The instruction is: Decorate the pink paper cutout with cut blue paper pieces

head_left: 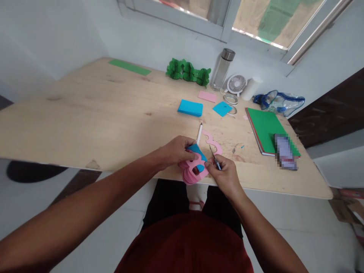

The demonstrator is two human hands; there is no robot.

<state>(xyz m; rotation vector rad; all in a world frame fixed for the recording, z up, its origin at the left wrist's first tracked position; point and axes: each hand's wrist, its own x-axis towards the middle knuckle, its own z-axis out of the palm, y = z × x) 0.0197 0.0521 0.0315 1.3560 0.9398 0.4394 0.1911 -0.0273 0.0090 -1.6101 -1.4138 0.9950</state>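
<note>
Pale wood is shown across the worktop (85, 102), at whose far left a green strip (130, 67) is laid flat. Further right, near the front edge, pink cut-outs (190, 177) with rounded openings are held in a layered bunch by the left hand (179, 149), its thumb and fingers closed on them; a blue sheet (198, 149) is gripped with them, partly covered by the front pink shape. Green folded-paper shapes (187, 71) are set in a row along the far side, and a blue stack (190, 108) is placed nearer, in front of them. Just beyond the held papers, a white pen (199, 132) is seen with its dark tip pointed away, and to its right a curved pink piece (218, 147) is laid. Farther off, a pink sheet (207, 96) is left flat.

By the right hand (226, 172), a slim pointed tool (215, 158) is gripped, the cut-outs' right edge being touched by its fingertips; whether scissors or a knife is held cannot be told. At the far side, a clear bottle (222, 72) is stood upright, and a small white fan (237, 84) is placed beside it. At right, a green folder (269, 129) is partly covered by a pixelated phone-like object (285, 151).
</note>
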